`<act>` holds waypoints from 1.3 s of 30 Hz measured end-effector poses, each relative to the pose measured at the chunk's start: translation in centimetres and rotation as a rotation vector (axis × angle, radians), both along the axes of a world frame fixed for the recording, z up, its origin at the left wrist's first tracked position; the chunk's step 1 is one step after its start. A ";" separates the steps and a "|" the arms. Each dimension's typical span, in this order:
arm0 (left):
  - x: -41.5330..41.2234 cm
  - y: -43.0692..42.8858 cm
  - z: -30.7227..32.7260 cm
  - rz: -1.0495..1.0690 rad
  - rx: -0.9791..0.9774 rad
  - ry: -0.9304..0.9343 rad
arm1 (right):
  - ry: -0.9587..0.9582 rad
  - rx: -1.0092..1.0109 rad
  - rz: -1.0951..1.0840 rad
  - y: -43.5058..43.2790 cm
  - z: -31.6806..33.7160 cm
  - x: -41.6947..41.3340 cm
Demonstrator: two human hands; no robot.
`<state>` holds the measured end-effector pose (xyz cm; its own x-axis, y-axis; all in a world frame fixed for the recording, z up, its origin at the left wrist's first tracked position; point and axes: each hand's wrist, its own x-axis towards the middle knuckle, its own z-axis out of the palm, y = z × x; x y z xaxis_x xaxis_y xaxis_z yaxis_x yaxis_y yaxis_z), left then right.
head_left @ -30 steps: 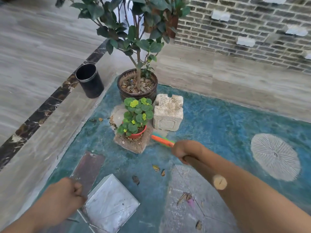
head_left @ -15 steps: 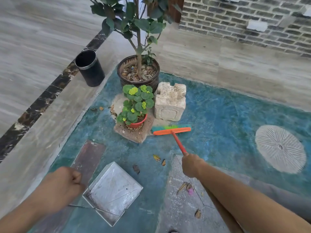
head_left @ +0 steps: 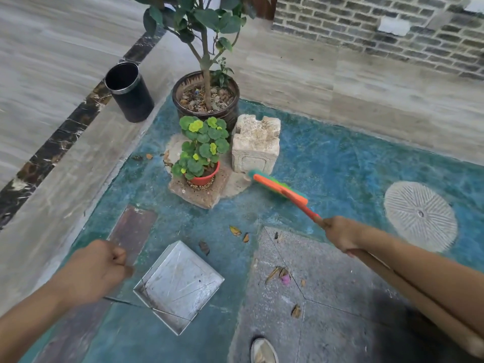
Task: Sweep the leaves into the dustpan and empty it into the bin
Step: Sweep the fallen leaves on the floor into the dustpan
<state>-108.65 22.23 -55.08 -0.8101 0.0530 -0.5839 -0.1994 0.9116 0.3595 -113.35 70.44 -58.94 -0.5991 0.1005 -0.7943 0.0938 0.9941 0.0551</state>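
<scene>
A square metal dustpan (head_left: 180, 285) rests on the blue-green floor at lower centre, its thin wire handle gripped by my left hand (head_left: 98, 268). My right hand (head_left: 340, 235) is closed on the wooden stick of a broom, whose orange and green head (head_left: 279, 188) lies on the floor beside the stone block. Dry leaves (head_left: 237, 231) are scattered just beyond the dustpan, and more leaves (head_left: 277, 273) with a pink scrap lie on the grey slab to its right. A black cylindrical bin (head_left: 129, 91) stands open at the back left.
A large potted tree (head_left: 207, 98), a small orange pot of green leaves (head_left: 203, 155) on a stone slab and a carved stone block (head_left: 255, 144) crowd the floor's far corner. A round drain cover (head_left: 420, 214) lies right. My shoe tip (head_left: 263, 351) shows below.
The broom head has swung right and turned, from in front of the stone block to beside its right corner. My right hand moved right with it. The dustpan and left hand barely shifted.
</scene>
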 end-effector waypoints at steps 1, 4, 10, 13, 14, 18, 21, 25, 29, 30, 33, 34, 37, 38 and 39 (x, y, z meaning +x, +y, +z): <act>-0.1 0.1 -0.1 0.009 0.006 0.006 | 0.016 0.004 -0.016 -0.5 -1.0 -0.3; -0.6 0.4 -0.5 0.028 0.022 0.008 | 0.010 0.052 -0.016 -2.3 -4.0 0.1; -2.4 -0.3 -0.4 -0.080 0.031 -0.015 | -0.022 0.061 -0.100 -4.5 -6.3 8.2; -3.4 -1.3 0.8 -0.143 0.052 0.005 | -0.078 0.022 -0.210 -5.1 -4.5 13.8; -3.6 -1.6 1.1 -0.170 0.067 0.013 | -0.083 -0.002 -0.251 -5.5 -3.8 15.7; -4.1 -2.5 2.0 -0.296 0.080 0.053 | -0.075 -0.105 -0.430 -8.1 -1.1 23.2; -4.5 -3.1 1.9 -0.388 0.034 0.077 | -0.027 -0.182 -0.572 -10.4 1.2 27.3; -5.3 -3.6 1.6 -0.452 0.001 0.070 | 0.014 -0.136 -0.597 -12.4 2.5 28.8; -6.4 -4.2 1.4 -0.479 -0.045 0.073 | 0.074 -0.111 -0.603 -13.9 0.5 26.3; -6.6 -4.5 1.3 -0.484 -0.062 0.084 | 0.098 -0.113 -0.597 -14.1 -0.4 24.9; -6.7 -5.6 1.1 -0.498 -0.103 0.094 | 0.133 -0.084 -0.556 -16.0 -3.9 20.4; -6.6 -6.1 1.1 -0.493 -0.098 0.100 | 0.123 -0.082 -0.537 -16.9 -4.7 18.9; -6.2 -7.6 1.6 -0.465 -0.065 0.099 | 0.071 -0.080 -0.447 -20.5 -6.4 16.6; -6.1 -7.9 1.8 -0.447 -0.041 0.095 | 0.052 -0.090 -0.408 -21.7 -6.7 16.6; -6.0 -8.2 2.0 -0.420 -0.025 0.085 | 0.032 -0.106 -0.362 -22.8 -7.0 17.0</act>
<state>-114.69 14.03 -53.04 -0.7666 0.3757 -0.5208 0.2207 0.9158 0.3357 -96.33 47.69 -65.96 -0.5647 0.2289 -0.7929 0.4404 0.8961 -0.0549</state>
